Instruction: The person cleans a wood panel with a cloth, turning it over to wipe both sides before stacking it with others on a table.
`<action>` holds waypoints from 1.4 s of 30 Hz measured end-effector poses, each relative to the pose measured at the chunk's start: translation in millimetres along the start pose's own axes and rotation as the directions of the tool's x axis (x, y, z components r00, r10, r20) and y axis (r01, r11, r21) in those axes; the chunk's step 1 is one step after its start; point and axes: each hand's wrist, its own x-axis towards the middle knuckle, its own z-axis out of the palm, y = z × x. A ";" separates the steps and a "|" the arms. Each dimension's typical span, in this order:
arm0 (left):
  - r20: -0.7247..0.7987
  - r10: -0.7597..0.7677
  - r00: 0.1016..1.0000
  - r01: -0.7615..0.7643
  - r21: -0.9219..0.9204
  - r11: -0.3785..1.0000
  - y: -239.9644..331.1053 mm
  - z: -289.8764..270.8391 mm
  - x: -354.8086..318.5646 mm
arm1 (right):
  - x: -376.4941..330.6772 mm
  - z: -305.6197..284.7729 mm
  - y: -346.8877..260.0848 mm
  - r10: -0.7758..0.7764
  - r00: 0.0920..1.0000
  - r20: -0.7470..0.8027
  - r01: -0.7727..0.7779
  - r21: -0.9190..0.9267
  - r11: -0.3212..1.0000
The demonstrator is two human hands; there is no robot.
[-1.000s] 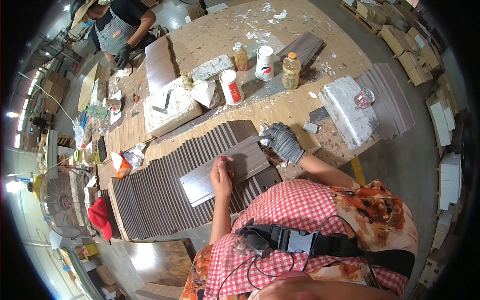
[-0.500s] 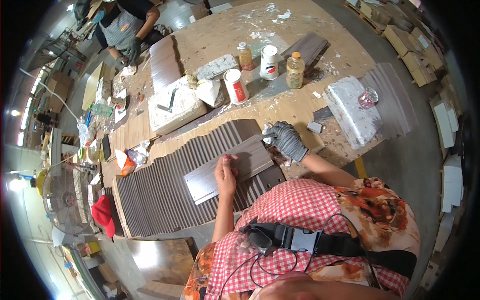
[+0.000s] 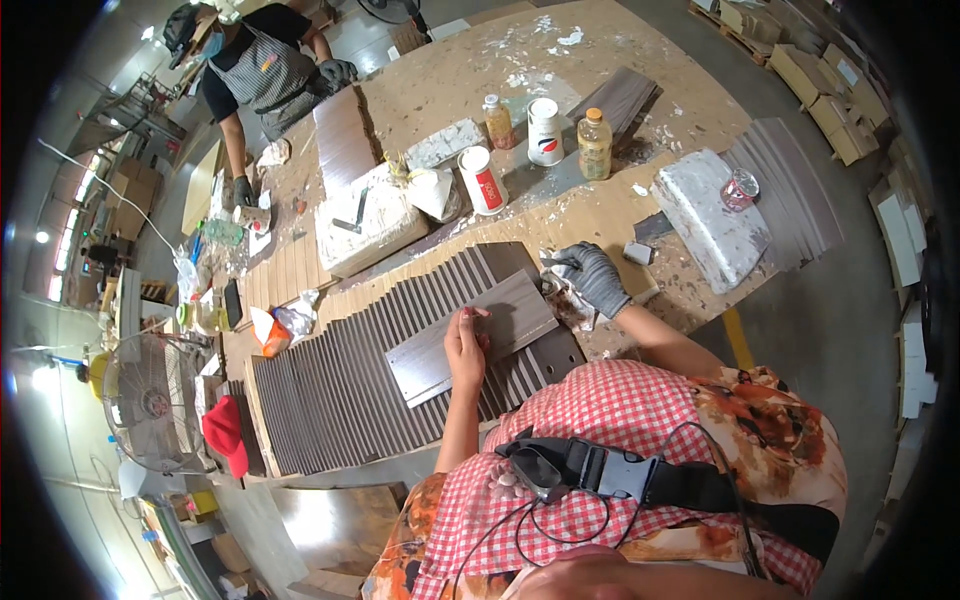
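Fingers first: in the head view we see our bare left hand (image 3: pixel 466 345) lying flat on a dark grey-brown plank (image 3: pixel 472 336), fingers held close together and pointing away from us, palm pressing the board down rather than pinching it. The plank sits loose and askew on top of a long row of overlapping planks (image 3: pixel 350 390) that runs off to the left of our fingertips. Just to the right of those fingertips, past the plank's far end, our gloved right hand (image 3: pixel 592 276) curls its fingers around a crumpled rag (image 3: pixel 566 300); we cannot tell how tightly it grips.

Compared with a second ago, the plank under the left hand lies in much the same spot and at the same slant, and the left hand keeps its flat press. The gloved hand has barely moved either; it stays at the plank's right end with the rag. We judge that the board is being held steady while its end gets wiped, and that this work is not finished.

Beyond the fingers stand a red and white can (image 3: pixel 482 180), a white jar (image 3: pixel 545 131) and two bottles (image 3: pixel 594 143). Far off at the bench's other end another person (image 3: pixel 262 70) handles their own boards.
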 end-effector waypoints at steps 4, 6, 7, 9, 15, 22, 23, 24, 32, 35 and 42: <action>-0.034 0.017 0.999 -0.017 0.023 1.000 4.8 8.2 -2.1 | -13.6 -5.3 -1.4 -0.006 0.997 -0.072 0.023 0.237 0.971; 0.024 0.001 1.000 -0.003 0.071 0.997 1.4 1.8 0.2 | -21.9 9.3 -3.8 0.098 0.995 0.008 -0.076 0.693 0.717; 0.023 0.012 1.000 -0.012 0.037 0.999 -2.8 1.7 1.8 | -27.6 9.4 -13.1 0.086 0.996 0.024 -0.080 0.667 0.741; 0.045 0.018 0.999 -0.018 -0.006 1.000 -8.3 1.9 5.1 | -38.9 5.2 -33.7 0.063 0.997 0.039 -0.074 0.486 0.871; 0.297 -0.101 0.950 0.139 -0.111 0.984 7.0 32.2 -7.0 | -61.9 -7.8 -65.9 -0.053 0.990 0.130 -0.016 0.476 0.879; 0.467 -0.090 0.880 0.056 0.086 0.995 -3.2 41.7 -12.0 | -67.3 -18.7 -68.4 -0.302 0.953 -0.014 0.291 0.312 0.905; 0.470 -0.089 0.878 0.057 0.082 0.995 0.3 43.9 -15.3 | -69.3 -17.3 -67.5 -0.298 0.954 -0.019 0.290 0.307 0.907; 0.463 -0.025 0.886 -0.033 0.117 0.993 -8.2 43.5 -14.2 | -71.2 -16.7 -65.8 -0.296 0.955 -0.022 0.288 0.304 0.908; 0.544 -0.071 0.836 -0.061 0.221 0.973 17.1 61.9 -16.8 | -76.7 -30.9 -64.8 -0.186 0.982 0.034 0.180 0.146 0.973; 0.540 -0.255 0.802 0.324 -0.035 0.945 16.8 64.4 -10.7 | -73.0 -34.3 -64.2 -0.236 0.971 -0.024 0.236 0.214 0.948; 0.537 0.306 0.786 -0.599 0.543 0.589 38.2 -4.1 24.7 | -29.2 -115.3 49.2 0.198 0.909 -0.366 -0.160 0.132 0.978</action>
